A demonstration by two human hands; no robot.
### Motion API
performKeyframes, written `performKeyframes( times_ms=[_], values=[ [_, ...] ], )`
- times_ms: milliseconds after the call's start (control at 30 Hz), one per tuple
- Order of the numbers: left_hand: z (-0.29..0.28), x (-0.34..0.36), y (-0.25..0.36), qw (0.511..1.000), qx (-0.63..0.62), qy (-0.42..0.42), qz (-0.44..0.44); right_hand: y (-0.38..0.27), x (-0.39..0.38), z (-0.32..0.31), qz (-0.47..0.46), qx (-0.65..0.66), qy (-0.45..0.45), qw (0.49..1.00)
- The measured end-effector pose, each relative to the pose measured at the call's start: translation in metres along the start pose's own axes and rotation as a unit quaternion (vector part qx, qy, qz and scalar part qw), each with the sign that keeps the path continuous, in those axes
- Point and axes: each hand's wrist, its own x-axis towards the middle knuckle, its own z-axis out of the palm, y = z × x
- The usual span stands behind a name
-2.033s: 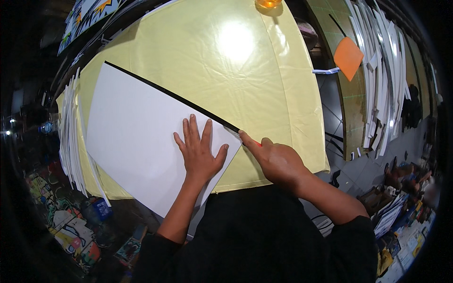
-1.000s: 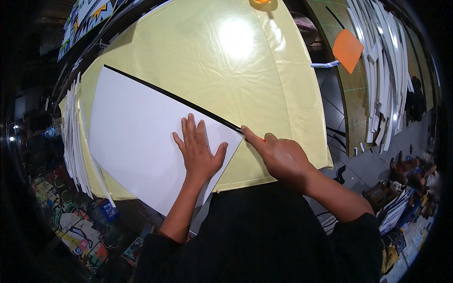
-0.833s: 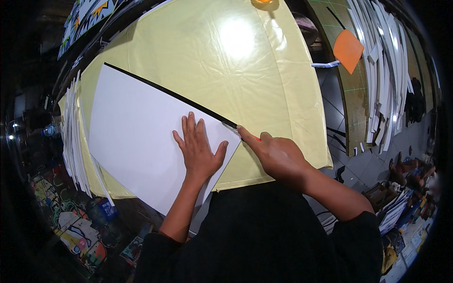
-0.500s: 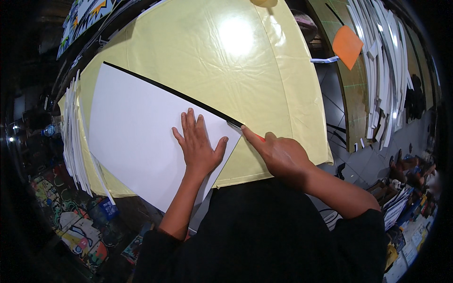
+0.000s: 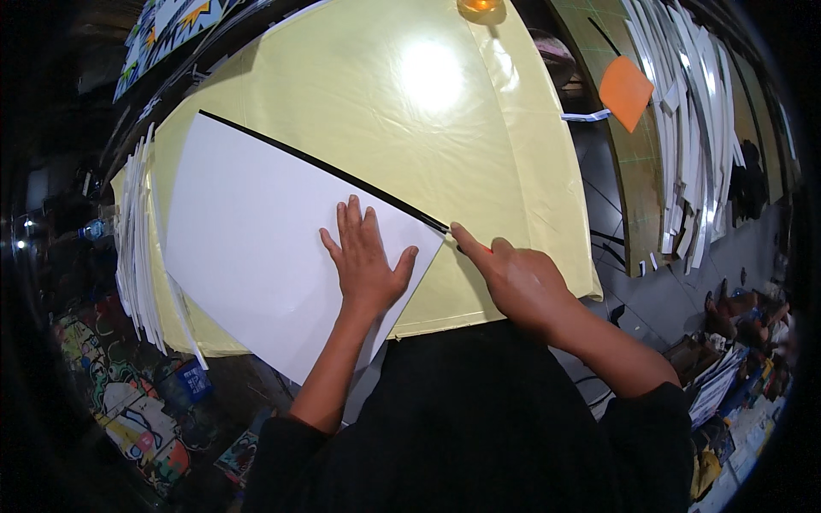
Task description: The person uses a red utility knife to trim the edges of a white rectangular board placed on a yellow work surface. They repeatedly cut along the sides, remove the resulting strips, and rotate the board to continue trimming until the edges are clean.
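Observation:
A large white sheet (image 5: 248,222) lies on a table with a glossy yellow cover (image 5: 359,85). Along its far slanting edge runs a narrow black strip (image 5: 321,170). My left hand (image 5: 366,269) rests flat on the sheet near its right end, fingers spread. Past the sheet's right corner, my right hand (image 5: 526,286) is closed around a cutter knife (image 5: 488,250), with the index finger stretched forward along it. Only a bit of red handle and a dark end show; the rest of the knife is hidden by the hand.
Thin white strips (image 5: 137,248) lie along the table's left side. On the right, a green-brown board (image 5: 599,51) carries many pale strips (image 5: 697,111) and an orange piece (image 5: 627,92). An amber glass object (image 5: 481,7) stands at the far edge.
My right hand and the cutter knife have moved slightly right, to the strip's end and off the sheet's corner. My left hand keeps its place on the sheet. The whole view has shifted a little.

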Motion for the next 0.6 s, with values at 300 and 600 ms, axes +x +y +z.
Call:
performKeyframes(
  times_ms=[300, 600],
  values=[
    [0.002, -0.001, -0.002, 1.000, -0.008, -0.012, -0.004, -0.006, 0.021, 0.006, -0.027, -0.044, 0.001, 0.999],
    [0.000, -0.001, 0.000, 1.000, -0.009, -0.025, -0.014, -0.004, 0.019, 0.009, -0.025, -0.033, 0.000, 0.999]
  ],
)
